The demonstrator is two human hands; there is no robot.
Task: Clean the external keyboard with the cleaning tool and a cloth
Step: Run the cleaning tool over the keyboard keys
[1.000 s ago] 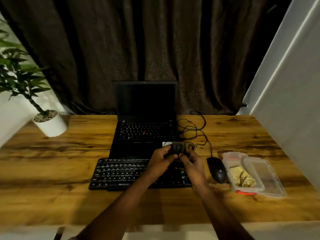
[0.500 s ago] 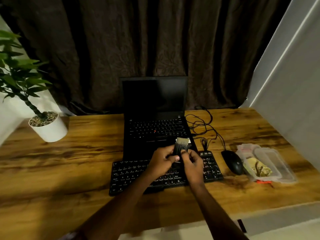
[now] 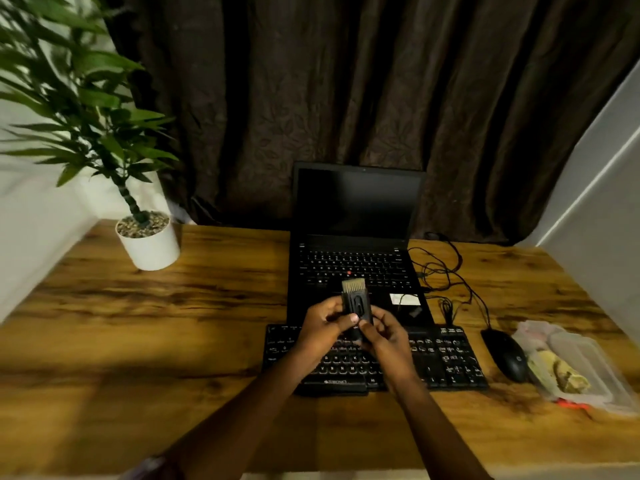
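Observation:
A black external keyboard [image 3: 446,358] lies on the wooden table [image 3: 138,341] in front of an open black laptop [image 3: 356,216]. Above the keyboard's middle, both hands hold a small black cleaning tool [image 3: 356,303] upright, its pale bristles pointing away from me. My left hand [image 3: 322,330] grips the tool's left side with the thumb on its front. My right hand [image 3: 384,337] pinches its lower end. A yellowish cloth [image 3: 561,374] lies crumpled in a clear plastic box [image 3: 588,355] at the right.
A black mouse [image 3: 505,355] sits between the keyboard and the box, its cable [image 3: 446,271] looped beside the laptop. A potted plant in a white pot [image 3: 149,244] stands at the back left. A dark curtain hangs behind, and a white wall bounds the right.
The brush end now stands out of the tool, where a second ago it was a closed block. The view has shifted left, and both hands stay on the tool.

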